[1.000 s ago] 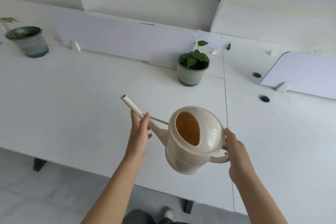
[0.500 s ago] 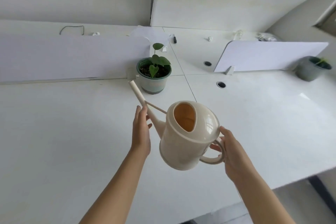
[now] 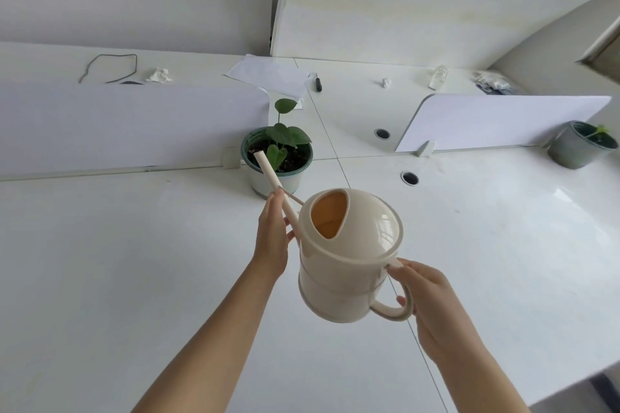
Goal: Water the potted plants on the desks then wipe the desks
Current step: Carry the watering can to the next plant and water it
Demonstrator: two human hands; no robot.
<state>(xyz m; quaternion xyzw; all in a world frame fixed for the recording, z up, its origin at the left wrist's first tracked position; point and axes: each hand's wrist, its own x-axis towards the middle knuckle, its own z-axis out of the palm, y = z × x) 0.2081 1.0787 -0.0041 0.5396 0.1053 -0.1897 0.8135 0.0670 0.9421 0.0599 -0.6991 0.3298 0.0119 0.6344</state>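
Landmark: watering can [image 3: 349, 255]
Green pot [image 3: 277, 166] beyond it: front wall partly hidden by the spout [image 3: 273, 179] and the left hand [image 3: 273, 238]
Right hand [image 3: 432, 302]: fingers partly hidden inside the handle loop
Both forearms: cut off by the bottom edge
Grey pot [image 3: 578, 144], far right: plant too small to tell
Small items on the far desk: blurred, unidentifiable
Can's water level: cannot tell

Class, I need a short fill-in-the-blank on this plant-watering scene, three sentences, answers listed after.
1. The right hand grips the watering can by its ____.
2. The left hand steadies the can's long ____.
3. The tip of the can's tube sits over the soil of the near potted plant, whose leaves are ____ in colour.

Answers: handle; spout; green
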